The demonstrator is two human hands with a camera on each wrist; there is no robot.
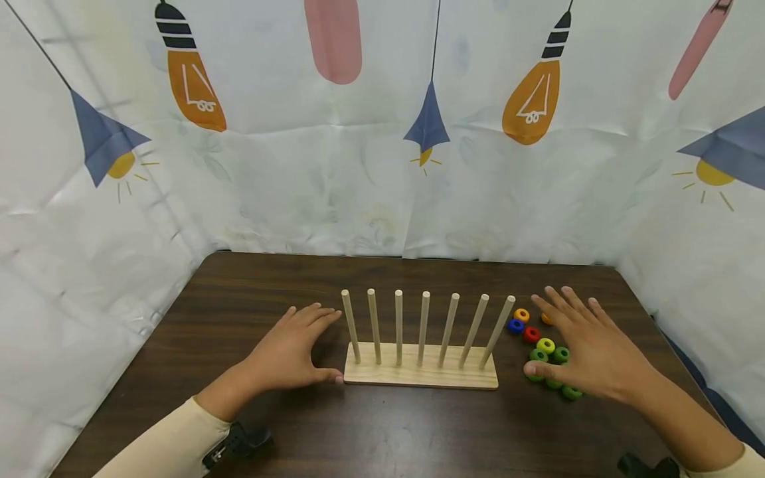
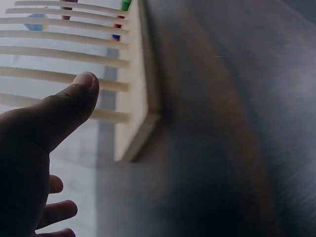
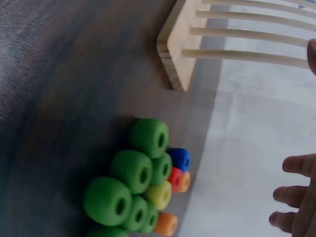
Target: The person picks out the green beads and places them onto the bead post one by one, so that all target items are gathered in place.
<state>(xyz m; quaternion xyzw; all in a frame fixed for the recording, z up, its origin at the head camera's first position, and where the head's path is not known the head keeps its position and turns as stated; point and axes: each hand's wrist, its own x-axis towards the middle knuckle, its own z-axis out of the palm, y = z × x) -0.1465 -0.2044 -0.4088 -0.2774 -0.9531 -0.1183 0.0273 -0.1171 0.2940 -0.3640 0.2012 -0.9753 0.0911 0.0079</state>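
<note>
A pale wooden peg rack with several upright pegs stands on the dark table. My left hand is at the rack's left end, fingers spread and holding nothing; whether the thumb touches the base I cannot tell. Over the beads on the right, my right hand is spread with nothing in its grip. It partly hides the green beads and an orange bead. A yellow bead, a red bead, a blue bead and another orange bead lie between that hand and the rack.
The dark wood-grain table reaches back to a white curtain printed with lamps and bulbs. Its right edge runs just beyond my right hand. A black wrist strap sits on my left sleeve.
</note>
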